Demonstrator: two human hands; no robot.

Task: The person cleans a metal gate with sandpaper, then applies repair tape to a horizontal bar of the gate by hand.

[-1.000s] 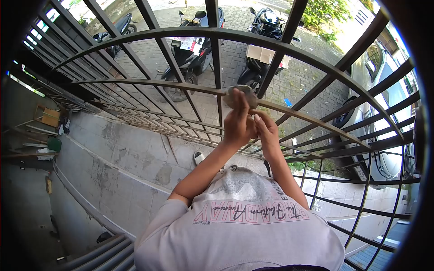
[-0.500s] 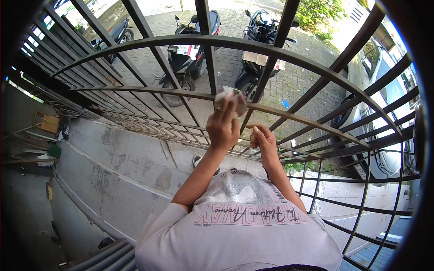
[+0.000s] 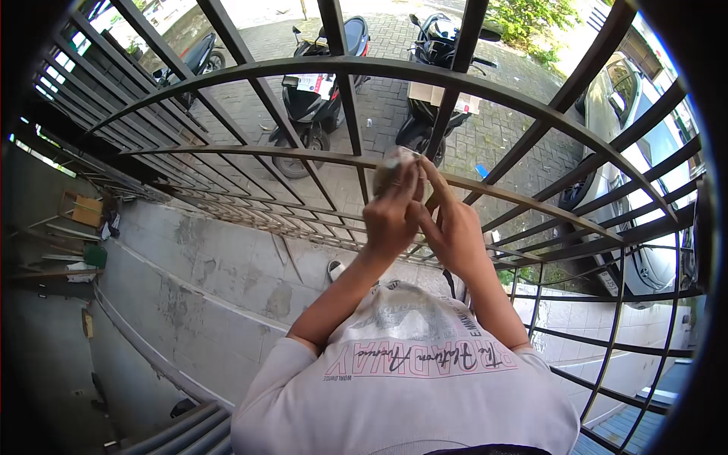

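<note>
My left hand [image 3: 390,224] is closed on a small crumpled grey-brown rag [image 3: 387,176], blurred by motion, and presses it against the thin curved horizontal rail [image 3: 504,195] of a dark metal fence. Right beside it, my right hand [image 3: 457,231] has its index finger stretched up to the rag's upper edge. Its thumb points towards my left hand, apart from the index finger, and the other fingers are mostly hidden. Upright bars [image 3: 346,98] cross behind and above both hands.
Beyond the fence stand a scooter [image 3: 309,106], a motorcycle [image 3: 432,98] and a white car [image 3: 641,243] on paving. A thicker curved rail [image 3: 273,68] arches above my hands. On my side lie a tiled ledge [image 3: 227,280] and scrap wood with a cardboard box [image 3: 86,211].
My left hand and the rag have slid a little right along the rail. My right hand has moved up and left, its index finger now stretched out to the rag.
</note>
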